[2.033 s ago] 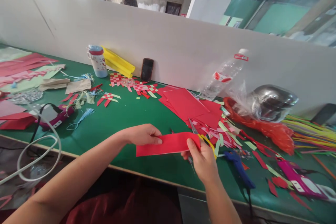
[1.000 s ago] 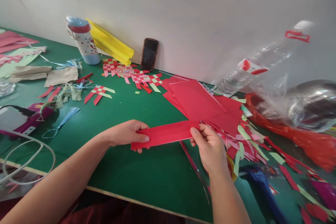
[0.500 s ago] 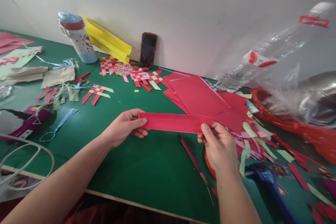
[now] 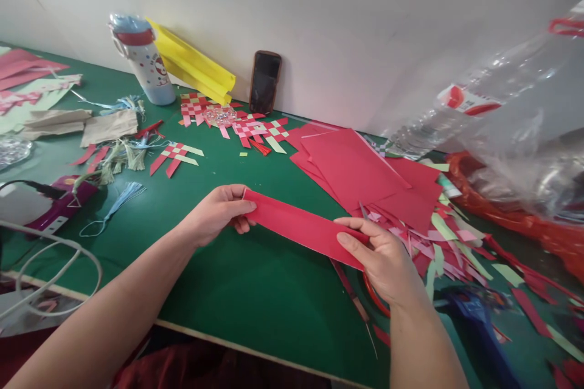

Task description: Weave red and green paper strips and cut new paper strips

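A long red paper strip [image 4: 296, 224] is stretched between my two hands above the green table. My left hand [image 4: 228, 209] pinches its left end, thumb on top. The right end lies lower, gripped by my right hand [image 4: 369, 246] with the thumb in front and the fingers partly behind. Under the right hand, a scissors handle with a red loop [image 4: 376, 296] shows in part. Beside it lies a thin pointed tool with a dark red handle [image 4: 349, 289]. Red paper sheets [image 4: 353, 167] are stacked beyond the right hand.
Paper scraps [image 4: 449, 249] and a blue tool [image 4: 477, 322] lie at the right, near a big plastic bottle [image 4: 474, 97]. Woven paper pieces [image 4: 249, 127], a phone [image 4: 265, 82] and a drinking bottle [image 4: 146, 64] stand or lie at the back. Tassels [image 4: 114, 206] and a purple power strip [image 4: 61, 209] are left.
The strip has gone from nearly level to slanting down rightward. My right hand has lowered its end and its fingers have shifted on the paper. The view has turned slightly left.
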The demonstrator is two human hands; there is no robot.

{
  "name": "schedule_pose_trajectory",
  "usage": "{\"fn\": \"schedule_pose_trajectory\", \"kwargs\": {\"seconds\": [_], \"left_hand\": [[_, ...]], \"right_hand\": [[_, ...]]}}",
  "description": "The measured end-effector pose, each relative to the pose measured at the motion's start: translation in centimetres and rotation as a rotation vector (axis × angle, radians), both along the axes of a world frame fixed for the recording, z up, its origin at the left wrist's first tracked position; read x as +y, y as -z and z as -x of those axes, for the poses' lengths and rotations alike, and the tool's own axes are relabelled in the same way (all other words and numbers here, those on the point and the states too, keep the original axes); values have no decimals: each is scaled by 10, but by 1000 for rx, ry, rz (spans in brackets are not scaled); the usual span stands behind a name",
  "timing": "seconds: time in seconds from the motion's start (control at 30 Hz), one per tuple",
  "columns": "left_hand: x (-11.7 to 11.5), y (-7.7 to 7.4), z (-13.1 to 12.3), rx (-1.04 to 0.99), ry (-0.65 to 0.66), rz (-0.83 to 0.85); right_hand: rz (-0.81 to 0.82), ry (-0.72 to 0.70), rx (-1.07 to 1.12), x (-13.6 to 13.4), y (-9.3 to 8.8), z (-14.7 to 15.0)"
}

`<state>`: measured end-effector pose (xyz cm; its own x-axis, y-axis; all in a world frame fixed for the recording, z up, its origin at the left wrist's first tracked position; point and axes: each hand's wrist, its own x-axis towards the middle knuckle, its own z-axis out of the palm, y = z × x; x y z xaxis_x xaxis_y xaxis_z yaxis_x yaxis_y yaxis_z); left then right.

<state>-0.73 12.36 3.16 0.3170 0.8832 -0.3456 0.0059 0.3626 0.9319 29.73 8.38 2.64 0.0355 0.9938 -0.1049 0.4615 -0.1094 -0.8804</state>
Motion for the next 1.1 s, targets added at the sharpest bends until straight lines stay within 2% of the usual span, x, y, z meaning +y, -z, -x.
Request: {"fn": "schedule_pose_trajectory", "kwargs": {"seconds": [0.17, 0.33, 0.4, 0.47, 0.57, 0.7, 0.83, 0.93, 1.1], "left_hand": [[2, -4, 10, 168, 83, -60], [-15, -21, 22, 722, 202, -607], [-27, -26, 19, 787, 357, -747], [-39, -26, 11, 772, 552, -808], [-54, -16, 0, 800, 686, -833], [-65, 2, -5, 885, 676, -932], [-69, 12, -3, 918, 585, -999], [-69, 17, -1, 890, 552, -1016], [-71, 25, 7, 876, 509, -1139]], "right_hand": [[-6, -113, -203, -2, -10, 9], [84, -230, -247, -24, -22, 25], [142, -278, -187, -40, -21, 32], [167, -307, -153, -56, -15, 38], [83, -327, -224, -77, -4, 47], [-228, -336, -433, -91, 9, 53], [-524, -348, -619, -94, 17, 52], [-600, -371, -654, -95, 24, 48], [-613, -410, -668, -98, 30, 42]]}}
